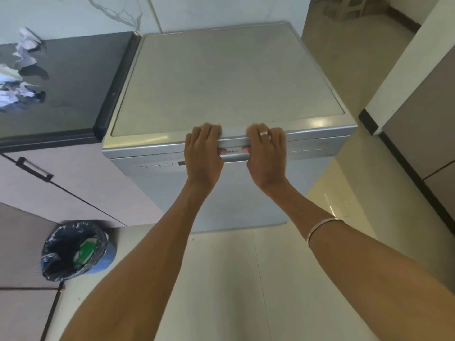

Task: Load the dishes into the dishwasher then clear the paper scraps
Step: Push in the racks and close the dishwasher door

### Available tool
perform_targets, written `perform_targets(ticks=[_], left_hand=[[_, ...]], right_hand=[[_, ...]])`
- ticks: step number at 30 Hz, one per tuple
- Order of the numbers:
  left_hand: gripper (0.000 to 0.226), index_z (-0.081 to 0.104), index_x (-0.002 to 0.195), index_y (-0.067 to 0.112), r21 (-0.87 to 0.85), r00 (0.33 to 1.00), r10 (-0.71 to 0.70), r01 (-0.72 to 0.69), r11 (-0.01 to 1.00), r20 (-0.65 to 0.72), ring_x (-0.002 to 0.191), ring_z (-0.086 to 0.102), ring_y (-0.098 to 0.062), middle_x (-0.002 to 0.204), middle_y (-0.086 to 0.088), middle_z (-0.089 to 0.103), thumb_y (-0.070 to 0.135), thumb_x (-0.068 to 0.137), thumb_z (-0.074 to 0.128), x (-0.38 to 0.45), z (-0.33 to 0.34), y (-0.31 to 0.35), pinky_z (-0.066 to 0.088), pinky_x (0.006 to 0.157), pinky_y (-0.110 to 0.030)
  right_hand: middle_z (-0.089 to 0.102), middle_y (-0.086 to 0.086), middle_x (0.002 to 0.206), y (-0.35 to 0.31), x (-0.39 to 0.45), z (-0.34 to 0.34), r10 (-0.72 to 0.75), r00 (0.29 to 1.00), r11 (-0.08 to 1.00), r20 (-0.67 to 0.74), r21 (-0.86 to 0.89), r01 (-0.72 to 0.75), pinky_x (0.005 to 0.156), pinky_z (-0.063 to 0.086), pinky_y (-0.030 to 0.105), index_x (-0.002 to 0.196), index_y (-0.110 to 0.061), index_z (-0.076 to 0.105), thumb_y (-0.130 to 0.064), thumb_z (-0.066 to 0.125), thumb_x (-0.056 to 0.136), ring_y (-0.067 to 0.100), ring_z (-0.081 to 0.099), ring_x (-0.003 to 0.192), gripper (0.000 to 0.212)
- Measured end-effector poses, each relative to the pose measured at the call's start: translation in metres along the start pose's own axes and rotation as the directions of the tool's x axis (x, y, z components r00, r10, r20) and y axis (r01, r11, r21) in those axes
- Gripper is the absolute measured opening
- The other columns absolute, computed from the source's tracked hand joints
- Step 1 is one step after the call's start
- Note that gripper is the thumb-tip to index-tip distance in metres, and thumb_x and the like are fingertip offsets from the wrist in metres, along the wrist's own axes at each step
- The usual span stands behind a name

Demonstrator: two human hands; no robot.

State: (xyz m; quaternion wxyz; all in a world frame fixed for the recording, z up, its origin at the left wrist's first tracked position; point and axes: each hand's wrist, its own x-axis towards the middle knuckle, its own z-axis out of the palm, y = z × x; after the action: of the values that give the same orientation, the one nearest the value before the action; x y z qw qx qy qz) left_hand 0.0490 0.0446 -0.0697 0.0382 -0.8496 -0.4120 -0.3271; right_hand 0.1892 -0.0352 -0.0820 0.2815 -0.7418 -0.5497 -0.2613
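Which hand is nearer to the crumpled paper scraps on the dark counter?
Left. The left hand grips the dishwasher door's top edge on the side towards the paper scraps; the right hand grips it farther away.

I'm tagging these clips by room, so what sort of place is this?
Most likely a home kitchen. A freestanding silver dishwasher stands beside a dark countertop over a cabinet with a handle, and a lined trash bin sits on the tiled floor. Both hands grip the dishwasher door's top edge.

Home kitchen: dishwasher (229, 94), dark countertop (73, 77), cabinets (61, 190), bin (76, 249).
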Motion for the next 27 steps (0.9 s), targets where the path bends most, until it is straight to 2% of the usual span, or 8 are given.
perform_targets(ticks=[5,8,12,15,18,20,23,27], left_hand=[[0.044,0.059,0.101,0.017,-0.004,0.994,-0.1,0.1,0.995,0.05,0.088,0.054,-0.021,0.096,0.002,0.061,0.005,0.066,0.082,0.0,-0.01,0.01,0.048,0.077,-0.034],[0.045,0.06,0.106,0.016,-0.029,0.991,-0.107,0.11,0.994,0.086,0.092,0.056,-0.023,0.099,0.001,0.063,0.005,0.068,0.083,-0.002,-0.016,0.013,0.048,0.081,-0.034],[0.054,0.063,0.12,0.011,-0.076,0.978,-0.121,0.135,0.988,0.173,0.104,0.06,-0.027,0.112,-0.003,0.066,-0.006,0.071,0.078,-0.003,-0.029,0.014,0.051,0.089,-0.037],[0.05,0.052,0.139,0.009,-0.05,0.958,-0.095,0.112,0.992,0.271,0.131,0.049,-0.03,0.139,-0.007,0.056,0.006,0.091,0.065,0.001,-0.035,0.015,0.041,0.11,-0.04],[0.037,0.05,0.137,0.006,0.007,0.943,-0.05,0.051,0.999,0.328,0.121,0.053,-0.029,0.132,-0.01,0.058,0.022,0.105,0.039,0.011,-0.044,0.018,0.045,0.103,-0.039],[0.039,0.05,0.135,0.005,0.004,0.925,-0.072,0.077,0.997,0.374,0.117,0.054,-0.03,0.128,-0.012,0.058,0.022,0.107,0.029,0.017,-0.051,0.022,0.046,0.1,-0.039],[0.042,0.044,0.141,0.004,0.007,0.886,-0.105,0.113,0.994,0.451,0.126,0.049,-0.032,0.137,-0.013,0.053,0.02,0.107,0.026,0.02,-0.054,0.02,0.042,0.106,-0.042],[0.048,0.029,0.151,0.003,0.063,0.833,-0.069,0.041,0.997,0.549,0.143,0.03,-0.035,0.154,-0.015,0.036,0.019,0.105,0.03,0.021,-0.051,0.017,0.03,0.117,-0.043]], right_hand=[[0.056,-0.002,0.107,-0.008,0.004,-0.014,0.107,0.989,0.992,0.102,0.049,-0.112,0.086,0.039,0.029,0.106,-0.018,0.055,-0.009,0.069,0.081,0.022,0.046,0.093,0.03],[0.055,-0.004,0.11,-0.012,0.003,-0.02,0.149,0.977,0.984,0.153,0.074,-0.161,0.087,0.038,0.027,0.109,-0.02,0.054,-0.008,0.067,0.083,0.022,0.045,0.098,0.032],[0.056,0.0,0.122,-0.014,0.0,-0.029,0.14,0.965,0.983,0.221,0.083,-0.162,0.096,0.04,0.028,0.121,-0.017,0.054,-0.007,0.057,0.087,0.024,0.047,0.11,0.035],[0.056,0.006,0.132,-0.017,0.003,-0.044,0.124,0.954,0.98,0.272,0.117,-0.161,0.104,0.043,0.034,0.129,-0.012,0.054,-0.007,0.052,0.094,0.027,0.047,0.122,0.036],[0.047,0.009,0.147,-0.017,0.006,-0.058,0.124,0.92,0.966,0.373,0.164,-0.197,0.113,0.036,0.04,0.142,-0.009,0.047,-0.006,0.047,0.098,0.029,0.037,0.14,0.044],[0.039,0.01,0.154,-0.018,0.009,-0.062,0.103,0.892,0.977,0.44,0.126,-0.175,0.116,0.03,0.041,0.149,-0.008,0.037,-0.008,0.043,0.1,0.029,0.028,0.146,0.05],[0.028,0.015,0.159,-0.023,0.014,-0.06,0.086,0.846,0.991,0.527,0.039,-0.125,0.122,0.019,0.041,0.154,-0.003,0.023,-0.01,0.04,0.1,0.031,0.02,0.149,0.057],[0.022,0.017,0.16,-0.022,0.024,-0.064,0.065,0.772,0.998,0.632,-0.052,-0.041,0.121,0.022,0.042,0.154,-0.001,0.016,-0.018,0.035,0.103,0.033,0.021,0.148,0.058]])
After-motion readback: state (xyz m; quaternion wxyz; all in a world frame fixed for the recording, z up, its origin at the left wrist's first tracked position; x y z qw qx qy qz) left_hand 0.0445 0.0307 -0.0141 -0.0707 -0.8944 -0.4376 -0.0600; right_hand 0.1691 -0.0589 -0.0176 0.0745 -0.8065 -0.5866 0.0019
